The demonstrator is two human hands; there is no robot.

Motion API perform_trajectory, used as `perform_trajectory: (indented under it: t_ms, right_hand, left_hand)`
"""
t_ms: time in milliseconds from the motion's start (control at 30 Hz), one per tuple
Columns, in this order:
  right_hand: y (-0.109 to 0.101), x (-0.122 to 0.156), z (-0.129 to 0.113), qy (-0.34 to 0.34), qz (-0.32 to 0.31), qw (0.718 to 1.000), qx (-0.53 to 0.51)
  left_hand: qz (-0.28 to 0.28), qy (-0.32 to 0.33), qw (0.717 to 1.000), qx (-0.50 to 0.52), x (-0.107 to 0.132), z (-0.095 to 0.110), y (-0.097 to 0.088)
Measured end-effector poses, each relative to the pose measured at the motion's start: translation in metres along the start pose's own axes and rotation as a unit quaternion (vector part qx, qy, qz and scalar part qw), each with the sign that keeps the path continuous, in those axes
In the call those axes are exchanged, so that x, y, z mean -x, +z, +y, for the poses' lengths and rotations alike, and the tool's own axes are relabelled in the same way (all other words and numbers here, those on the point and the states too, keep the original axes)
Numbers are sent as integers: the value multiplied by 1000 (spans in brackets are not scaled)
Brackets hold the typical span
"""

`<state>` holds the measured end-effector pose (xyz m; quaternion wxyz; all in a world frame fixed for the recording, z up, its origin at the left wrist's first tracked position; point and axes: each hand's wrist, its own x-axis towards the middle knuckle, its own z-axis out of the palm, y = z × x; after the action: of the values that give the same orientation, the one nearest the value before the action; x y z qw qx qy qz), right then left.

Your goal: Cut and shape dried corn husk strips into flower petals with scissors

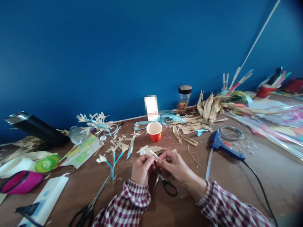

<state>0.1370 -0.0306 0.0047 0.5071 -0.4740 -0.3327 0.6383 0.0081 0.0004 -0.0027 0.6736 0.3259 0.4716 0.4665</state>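
My left hand and my right hand meet over the brown table, both pinching a small pale strip of dried husk between their fingertips. Small black-handled scissors lie on the table just under my hands. More pale husk pieces lie right behind the strip. Both sleeves are red and white plaid.
A red paper cup stands behind my hands. A blue glue gun with a black cord lies to the right. Long scissors lie at lower left. A dried husk pile, a jar and a husk flower stem sit around.
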Motion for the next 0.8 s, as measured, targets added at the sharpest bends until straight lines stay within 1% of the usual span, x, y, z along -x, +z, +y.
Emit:
perform_trajectory:
  t_ms: [133, 200, 300, 400, 467, 600, 667, 733, 800]
  right_hand:
    - [1, 2, 1, 21, -17, 997, -75]
    - [1, 2, 1, 23, -21, 995, -92]
    - [0, 2, 1, 8, -21, 996, -84]
    - [-2, 1, 0, -24, 8, 998, -64]
    - [-3, 0, 1, -46, 35, 997, -52]
    - [-6, -4, 2, -80, 63, 994, -44]
    - [-9, -5, 3, -106, 75, 991, -16]
    - [-11, -4, 3, -140, 84, 986, 44]
    - [-12, -2, 1, -173, 91, 974, 115]
  left_hand:
    - [31, 4, 999, 34, 0, 5, 1]
    - [42, 14, 999, 32, -1, 5, -1]
    - [38, 54, 998, -10, -4, 3, -5]
    - [18, 79, 995, -61, -5, 2, -8]
    - [5, 65, 995, -73, -4, 1, -7]
    - [-11, 13, 998, -56, -1, 1, -3]
    - [-24, 3, 998, -50, 0, 1, -2]
    - [-51, 11, 997, -62, 0, 1, -3]
    - [-80, 24, 992, -94, -1, 2, -5]
